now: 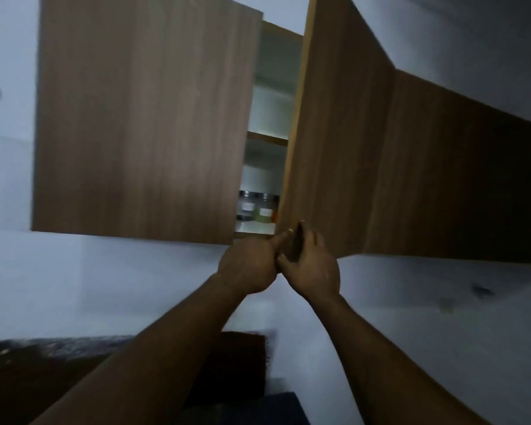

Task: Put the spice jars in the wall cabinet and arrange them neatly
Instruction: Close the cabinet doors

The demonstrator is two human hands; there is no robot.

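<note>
1. Head view, looking steeply upward; the frame is dim and slightly blurred. The cabinet (pixel 270 111) hangs on a pale wall (pixel 105 280).
2. The left door (pixel 141 118) is closed. The right door (pixel 341 133) stands ajar, its free edge angled out toward the person, leaving a narrow gap between the two doors.
3. Through the gap a middle shelf (pixel 267 138) and the bottom shelf (pixel 252 231) are visible.
4. Two jars (pixel 247 207) stand upright, side by side, on the bottom shelf, just behind the free edge of the right door. Each has a metallic-looking lid and a pale label. The right one looks greenish. An orange patch beside them is mostly hidden by the door, and what it is cannot be told.
5. The right hand (pixel 311 265) is at the lower corner of the right door. Its fingers curl round the bottom edge, grasping the door.
6. The left hand (pixel 247 265) touches the right hand on its left side, back toward the camera. One digit reaches up onto the door's lower edge. The other fingers are tucked out of sight, so its grip cannot be told.
7. Both forearms are bare and rise from the bottom of the frame.
8. A dark counter (pixel 43 363) lies at lower left. A second cabinet (pixel 457 179) adjoins on the right.
</note>
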